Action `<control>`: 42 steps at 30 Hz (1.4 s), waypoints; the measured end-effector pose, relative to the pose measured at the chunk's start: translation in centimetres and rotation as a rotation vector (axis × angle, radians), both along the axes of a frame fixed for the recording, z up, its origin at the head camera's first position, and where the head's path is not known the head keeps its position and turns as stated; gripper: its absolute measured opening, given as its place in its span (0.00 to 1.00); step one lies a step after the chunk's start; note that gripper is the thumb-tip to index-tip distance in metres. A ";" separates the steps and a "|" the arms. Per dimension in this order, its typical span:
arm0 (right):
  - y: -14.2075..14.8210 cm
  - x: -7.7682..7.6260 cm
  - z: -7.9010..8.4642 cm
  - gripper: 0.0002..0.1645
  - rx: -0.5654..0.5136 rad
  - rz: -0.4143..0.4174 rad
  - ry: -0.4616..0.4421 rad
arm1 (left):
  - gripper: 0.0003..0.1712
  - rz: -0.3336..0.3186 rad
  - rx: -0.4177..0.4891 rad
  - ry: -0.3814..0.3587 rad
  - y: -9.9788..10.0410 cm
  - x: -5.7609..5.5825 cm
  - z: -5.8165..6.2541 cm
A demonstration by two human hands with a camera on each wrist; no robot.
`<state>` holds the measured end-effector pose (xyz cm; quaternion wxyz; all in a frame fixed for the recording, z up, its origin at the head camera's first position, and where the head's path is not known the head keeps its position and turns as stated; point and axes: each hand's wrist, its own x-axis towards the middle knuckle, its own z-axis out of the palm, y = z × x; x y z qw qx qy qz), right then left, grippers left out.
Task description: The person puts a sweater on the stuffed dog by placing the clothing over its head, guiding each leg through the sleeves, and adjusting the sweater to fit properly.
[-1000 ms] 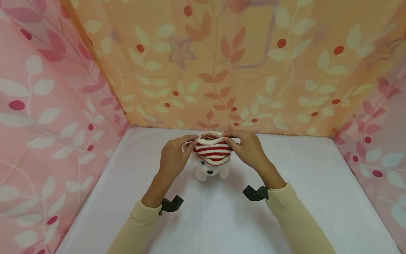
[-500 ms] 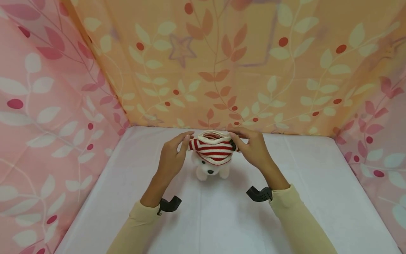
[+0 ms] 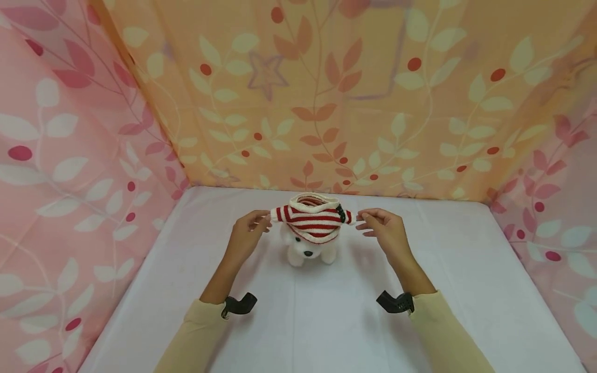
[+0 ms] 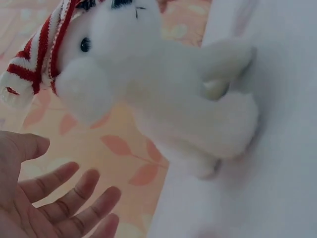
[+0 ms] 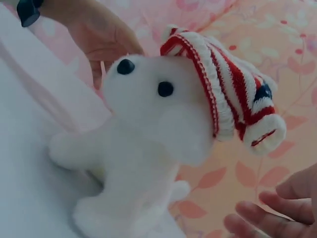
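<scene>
A white plush dog point(image 3: 305, 254) with black eyes and nose stands on the white-covered table. Over the top of its head sits a small red-and-white striped knit sweater point(image 3: 313, 224), its white-rimmed opening facing up and short sleeves sticking out both sides. Beside the sleeve on the left is my left hand point(image 3: 249, 229); the left wrist view shows its fingers point(image 4: 74, 208) relaxed and spread, holding nothing. My right hand point(image 3: 384, 228) hovers near the opposite sleeve. In the right wrist view its loosely bent fingers point(image 5: 277, 213) are apart from the cuff point(image 5: 267, 135).
The white table point(image 3: 326, 331) stretches toward me and to both sides. Close behind the dog rises an orange leaf-print cloth wall point(image 3: 308, 103). Pink leaf-print cloth point(image 3: 79, 181) hangs on the left, with more on the right. Each wrist wears a black camera mount point(image 3: 242, 304).
Both hands have let go of the sweater's upper rim and moved outward and down beside the sleeves. Its sleeves now show fully, while the dog stays in place.
</scene>
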<state>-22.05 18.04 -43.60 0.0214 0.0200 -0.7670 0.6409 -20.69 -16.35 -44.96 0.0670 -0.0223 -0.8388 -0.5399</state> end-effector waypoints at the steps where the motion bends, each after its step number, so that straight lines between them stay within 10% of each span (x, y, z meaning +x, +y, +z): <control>1: 0.0 0.1 -0.3 0.20 -0.012 0.033 -0.056 | 0.17 -0.008 0.028 -0.032 0.1 -0.1 -0.2; 10: -1.2 0.5 -1.5 0.24 -0.104 0.199 -0.180 | 0.20 -0.072 0.244 -0.239 2.0 -0.2 -0.4; 42: -3.5 0.6 -0.1 0.22 -0.079 0.232 -0.139 | 0.26 -0.112 0.342 -0.254 3.2 0.8 1.2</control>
